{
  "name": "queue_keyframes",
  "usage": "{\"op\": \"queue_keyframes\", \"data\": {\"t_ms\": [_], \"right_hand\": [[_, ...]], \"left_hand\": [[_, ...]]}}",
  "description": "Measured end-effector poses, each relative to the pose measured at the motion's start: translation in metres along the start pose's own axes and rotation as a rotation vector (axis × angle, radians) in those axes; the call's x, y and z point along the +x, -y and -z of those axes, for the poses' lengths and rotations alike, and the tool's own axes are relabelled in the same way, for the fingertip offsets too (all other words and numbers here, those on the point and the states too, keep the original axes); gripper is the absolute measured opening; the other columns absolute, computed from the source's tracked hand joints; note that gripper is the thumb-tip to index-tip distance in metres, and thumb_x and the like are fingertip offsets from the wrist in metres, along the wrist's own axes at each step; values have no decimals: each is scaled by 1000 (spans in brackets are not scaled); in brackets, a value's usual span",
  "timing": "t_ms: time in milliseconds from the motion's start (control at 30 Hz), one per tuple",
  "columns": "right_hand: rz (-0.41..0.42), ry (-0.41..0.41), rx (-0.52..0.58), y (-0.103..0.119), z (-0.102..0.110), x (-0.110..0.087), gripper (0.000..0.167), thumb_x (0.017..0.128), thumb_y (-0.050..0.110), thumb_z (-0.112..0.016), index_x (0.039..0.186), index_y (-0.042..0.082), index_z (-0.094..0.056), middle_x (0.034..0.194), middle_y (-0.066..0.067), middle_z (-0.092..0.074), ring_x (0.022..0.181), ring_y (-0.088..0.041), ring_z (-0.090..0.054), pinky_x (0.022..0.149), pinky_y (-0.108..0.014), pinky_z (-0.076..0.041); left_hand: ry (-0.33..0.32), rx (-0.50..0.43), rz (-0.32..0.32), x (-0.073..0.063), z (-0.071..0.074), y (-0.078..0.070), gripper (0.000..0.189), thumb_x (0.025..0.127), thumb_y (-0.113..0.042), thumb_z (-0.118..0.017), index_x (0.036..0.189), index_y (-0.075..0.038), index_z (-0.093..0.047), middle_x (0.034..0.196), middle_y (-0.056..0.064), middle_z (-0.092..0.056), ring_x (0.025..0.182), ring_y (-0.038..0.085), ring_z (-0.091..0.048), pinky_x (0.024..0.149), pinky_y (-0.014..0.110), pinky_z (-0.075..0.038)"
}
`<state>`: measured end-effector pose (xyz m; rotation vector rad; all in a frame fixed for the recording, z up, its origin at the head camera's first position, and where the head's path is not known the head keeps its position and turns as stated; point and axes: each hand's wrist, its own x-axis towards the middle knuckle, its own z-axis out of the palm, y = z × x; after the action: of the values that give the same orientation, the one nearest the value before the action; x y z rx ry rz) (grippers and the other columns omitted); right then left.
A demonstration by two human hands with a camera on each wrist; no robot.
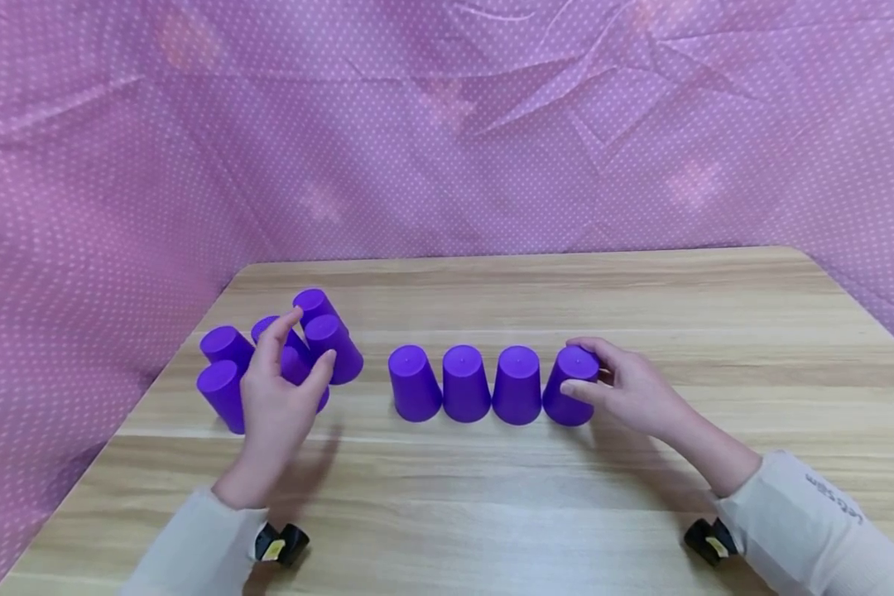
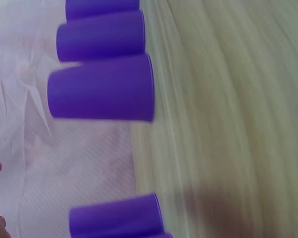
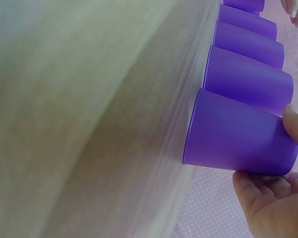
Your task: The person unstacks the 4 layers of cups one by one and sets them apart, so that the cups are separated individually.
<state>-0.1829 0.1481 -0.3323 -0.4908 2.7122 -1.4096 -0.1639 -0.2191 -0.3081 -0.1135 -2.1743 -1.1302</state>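
Observation:
Four-sided contact is absent; a straight row of several upside-down purple cups (image 1: 466,385) stands mid-table. At its right end, my right hand (image 1: 633,393) holds the last cup (image 3: 238,134) near its raised base, thumb on the near side and fingers behind. That cup stands on the table beside its neighbour (image 3: 248,79). To the left, my left hand (image 1: 279,406) hovers over a group of upside-down purple cups (image 1: 222,397), thumb and index finger spread apart. A cup (image 1: 335,352) of that group stands just beyond the thumb. Some of the group is hidden behind the hand.
A pale wood-grain table (image 1: 477,513) carries all the cups. Pink dotted cloth (image 1: 447,165) hangs behind the table and along its sides. A small black device (image 1: 281,545) sits at the left cuff, and another black device (image 1: 710,542) at the right cuff.

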Motion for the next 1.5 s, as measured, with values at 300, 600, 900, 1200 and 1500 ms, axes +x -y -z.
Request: {"op": "queue_keyframes", "data": {"t_ms": [300,600,900,1200,1500], "right_hand": [[-4,2,4,-1,-1,2,54,84,20,-68,128,-3,-47,117,-23,-59,108,-37,-58,91,-43,-51],[-5,0,9,-1,0,1,54,85,20,-68,129,-3,-46,116,-23,-59,107,-36,-59,90,-42,-51],[-10,1,-1,-1,0,1,55,84,21,-68,128,-3,-47,116,-23,-59,106,-36,-59,89,-42,-52],[-8,3,7,-1,0,1,54,85,20,-68,128,-3,-47,116,-22,-59,106,-35,-60,88,-40,-53],[-11,2,7,-1,1,2,54,85,20,-68,128,-3,-47,116,-23,-59,106,-35,-59,89,-42,-52]], "left_hand": [[57,-47,-140,-6,-17,-17,54,73,5,-73,123,-2,-55,119,14,-61,106,23,-57,94,8,-39],[252,4,-181,-8,-32,-34,59,74,-10,-78,127,-1,-52,126,15,-57,120,29,-51,97,44,-45],[436,18,-11,-7,-44,-41,62,78,-21,-75,132,-7,-47,133,12,-52,127,27,-44,106,44,-37],[444,-18,12,-6,-52,-42,62,78,-20,-74,132,-4,-47,133,13,-52,126,28,-45,106,44,-37],[476,-38,97,-6,-61,-39,62,79,-20,-74,132,-4,-47,133,13,-52,124,27,-48,105,40,-39]]}}
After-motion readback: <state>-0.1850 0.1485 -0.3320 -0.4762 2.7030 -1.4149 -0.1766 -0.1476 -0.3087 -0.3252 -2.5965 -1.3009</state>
